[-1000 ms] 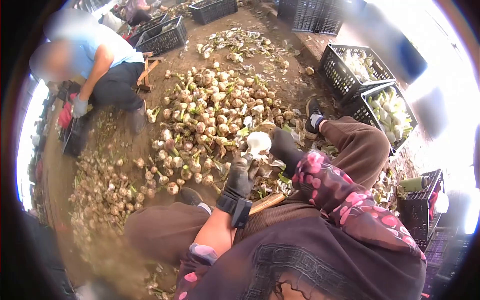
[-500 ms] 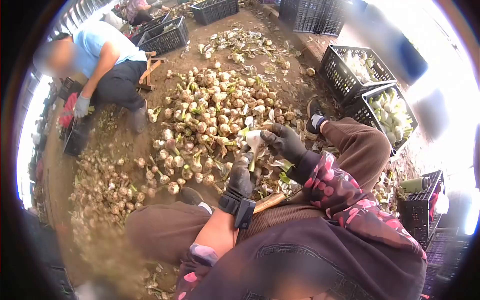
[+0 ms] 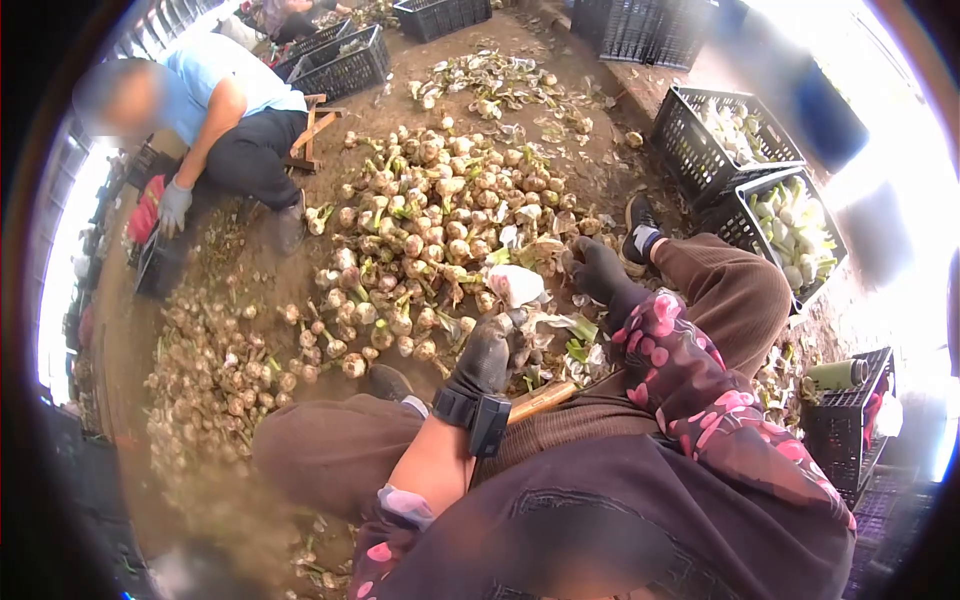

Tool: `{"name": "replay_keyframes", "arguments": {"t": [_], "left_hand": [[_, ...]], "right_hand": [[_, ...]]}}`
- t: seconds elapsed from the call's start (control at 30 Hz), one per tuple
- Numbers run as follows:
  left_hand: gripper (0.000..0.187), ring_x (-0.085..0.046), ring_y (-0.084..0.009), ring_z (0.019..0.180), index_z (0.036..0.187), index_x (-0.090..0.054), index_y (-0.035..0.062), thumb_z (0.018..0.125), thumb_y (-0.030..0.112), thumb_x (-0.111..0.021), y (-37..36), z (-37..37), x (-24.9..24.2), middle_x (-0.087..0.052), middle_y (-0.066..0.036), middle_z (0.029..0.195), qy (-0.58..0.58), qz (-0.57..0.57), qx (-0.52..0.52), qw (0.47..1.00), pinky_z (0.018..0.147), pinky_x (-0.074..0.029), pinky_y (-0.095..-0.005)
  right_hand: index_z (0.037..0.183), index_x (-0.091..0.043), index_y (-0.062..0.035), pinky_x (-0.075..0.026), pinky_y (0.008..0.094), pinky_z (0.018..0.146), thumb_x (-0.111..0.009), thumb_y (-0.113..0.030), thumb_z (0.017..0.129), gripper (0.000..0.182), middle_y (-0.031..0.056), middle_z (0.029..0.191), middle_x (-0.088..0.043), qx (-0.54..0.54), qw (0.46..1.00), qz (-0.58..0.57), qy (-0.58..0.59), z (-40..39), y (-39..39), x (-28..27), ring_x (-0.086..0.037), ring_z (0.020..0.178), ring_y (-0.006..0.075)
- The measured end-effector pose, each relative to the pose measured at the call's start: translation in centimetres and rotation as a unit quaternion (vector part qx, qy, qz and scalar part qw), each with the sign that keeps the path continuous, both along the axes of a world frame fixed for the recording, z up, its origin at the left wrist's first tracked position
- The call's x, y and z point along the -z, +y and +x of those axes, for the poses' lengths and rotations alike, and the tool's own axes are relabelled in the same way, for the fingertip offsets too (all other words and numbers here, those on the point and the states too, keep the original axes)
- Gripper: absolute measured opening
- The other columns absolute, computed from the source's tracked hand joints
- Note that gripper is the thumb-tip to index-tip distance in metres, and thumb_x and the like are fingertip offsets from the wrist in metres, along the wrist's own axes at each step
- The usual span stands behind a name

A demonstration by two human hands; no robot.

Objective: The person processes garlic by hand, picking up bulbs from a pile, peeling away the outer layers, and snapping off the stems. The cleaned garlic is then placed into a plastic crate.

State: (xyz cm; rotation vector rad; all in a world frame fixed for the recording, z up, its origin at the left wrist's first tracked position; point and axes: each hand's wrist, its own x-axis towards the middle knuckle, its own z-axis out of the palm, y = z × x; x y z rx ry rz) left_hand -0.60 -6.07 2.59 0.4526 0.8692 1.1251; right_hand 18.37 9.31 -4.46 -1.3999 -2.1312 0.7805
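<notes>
A white, peeled garlic bulb [image 3: 517,286] sits at the fingertips of my left hand [image 3: 478,362], which wears a dark glove and is closed on it. My right hand [image 3: 603,272], gloved as well, is apart from the bulb, to its upper right. Its fingers are bunched and point toward the heap; anything between them is too small to make out. Beyond both hands lies a heap of unpeeled garlic bulbs [image 3: 450,190]. Loose husks and leaves [image 3: 580,330] lie beneath my right hand.
Black crates with white garlic [image 3: 735,130] and pale green-white stalks or bulbs [image 3: 793,235] stand at right. A wooden handle [image 3: 540,402] lies across my lap. A green cup [image 3: 838,375] is by another crate. At left, a co-worker [image 3: 235,110] in blue bends over a crate.
My right hand has moved away from the garlic bulb, to the right and slightly up. The bulb stays with my left hand. The view has shifted slightly.
</notes>
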Motion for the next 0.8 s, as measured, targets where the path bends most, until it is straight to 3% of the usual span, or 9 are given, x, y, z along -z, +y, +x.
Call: {"name": "replay_keyframes", "arguments": {"t": [0.2,0.27,0.3,0.4,0.47,0.53,0.6,0.67,0.8], "left_hand": [[0.025,-0.057,-0.0110,0.060,0.107,-0.056,-0.0003,0.088,0.015,-0.053,0.5,0.0,3.1,-0.060,-0.005,0.078,0.087,0.002,-0.058,0.994,0.049,-0.047,-0.0230],[0.023,-0.052,-0.0160,0.051,0.086,-0.056,-0.0044,0.087,0.018,-0.055,0.7,-0.2,3.7,-0.054,-0.008,0.062,0.435,0.106,-0.052,0.893,0.044,-0.043,-0.0299],[0.026,-0.058,-0.0119,0.066,0.102,-0.056,-0.0027,0.089,0.020,-0.054,0.8,-0.6,3.5,-0.060,-0.006,0.076,0.507,0.118,-0.003,0.854,0.054,-0.049,-0.0267],[0.025,-0.059,-0.0158,0.070,0.099,-0.057,-0.0031,0.086,0.018,-0.057,0.5,0.0,1.4,-0.060,-0.009,0.076,0.380,0.006,0.021,0.925,0.062,-0.050,-0.0309],[0.025,-0.062,-0.0270,0.074,0.100,-0.055,-0.0038,0.084,0.015,-0.060,0.7,0.3,2.7,-0.062,-0.015,0.079,0.459,0.134,-0.020,0.878,0.069,-0.050,-0.0366],[0.026,-0.062,-0.0374,0.081,0.101,-0.055,-0.0038,0.083,0.014,-0.060,0.1,0.7,1.6,-0.063,-0.021,0.084,0.646,0.115,0.006,0.755,0.072,-0.049,-0.0412],[0.027,-0.060,-0.0415,0.087,0.100,-0.055,-0.0040,0.082,0.014,-0.061,-0.1,0.9,0.9,-0.063,-0.025,0.089,0.648,0.087,0.022,0.756,0.074,-0.048,-0.0435],[0.027,-0.061,-0.0397,0.087,0.100,-0.055,-0.0048,0.082,0.014,-0.061,-0.2,0.8,1.5,-0.063,-0.025,0.090,0.638,0.138,0.002,0.758,0.075,-0.048,-0.0423],[0.029,-0.061,-0.0391,0.087,0.102,-0.054,-0.0057,0.082,0.014,-0.061,0.0,0.7,1.6,-0.063,-0.025,0.091,0.597,0.146,-0.018,0.789,0.075,-0.048,-0.0420]], "right_hand": [[0.090,-0.068,-0.0043,-0.048,0.0429,0.080,-0.057,-0.024,0.082,0.024,0.0206,0.095,-0.064,0.020,0.957,-0.109,-0.267,-0.3,-0.3,-2.4,-0.062,0.091,0.0361],[0.087,-0.069,-0.0044,-0.047,0.0415,0.083,-0.059,-0.036,0.084,0.033,0.0197,0.092,-0.065,0.015,0.993,0.018,-0.119,-1.3,-1.7,-3.5,-0.061,0.087,0.0361],[0.104,-0.064,-0.0037,-0.048,0.0384,0.083,-0.064,-0.035,0.083,0.038,0.0189,0.102,-0.063,-0.054,0.998,0.006,0.033,-2.0,-2.4,-4.2,-0.061,0.087,0.0310],[0.136,-0.033,-0.0008,-0.047,0.0291,0.078,-0.069,-0.011,0.083,0.065,0.0115,0.124,-0.050,-0.216,0.873,-0.184,0.395,-4.9,-5.4,-2.8,-0.053,0.100,0.0133],[0.130,-0.039,0.0002,-0.048,0.0308,0.078,-0.068,-0.013,0.084,0.056,0.0110,0.120,-0.054,-0.224,0.927,-0.057,0.297,-5.9,-6.6,-4.1,-0.055,0.098,0.0145],[0.125,-0.043,0.0002,-0.048,0.0322,0.076,-0.067,-0.015,0.085,0.050,0.0102,0.111,-0.059,-0.190,0.912,-0.151,0.330,-6.5,-6.9,-4.0,-0.058,0.094,0.0160],[0.120,-0.046,0.0001,-0.049,0.0336,0.073,-0.066,-0.018,0.085,0.044,0.0093,0.102,-0.063,-0.155,0.887,-0.242,0.360,-6.6,-7.0,-4.6,-0.060,0.089,0.0175],[0.103,-0.055,0.0009,-0.049,0.0376,0.068,-0.060,-0.025,0.089,0.030,0.0126,0.080,-0.066,-0.115,0.991,-0.012,0.067,-6.4,-7.1,-6.3,-0.065,0.075,0.0272],[0.089,-0.060,0.0007,-0.048,0.0399,0.064,-0.055,-0.030,0.090,0.031,0.0197,0.071,-0.062,-0.064,0.995,-0.046,0.056,-6.7,-5.0,-5.3,-0.063,0.072,0.0367]]}}
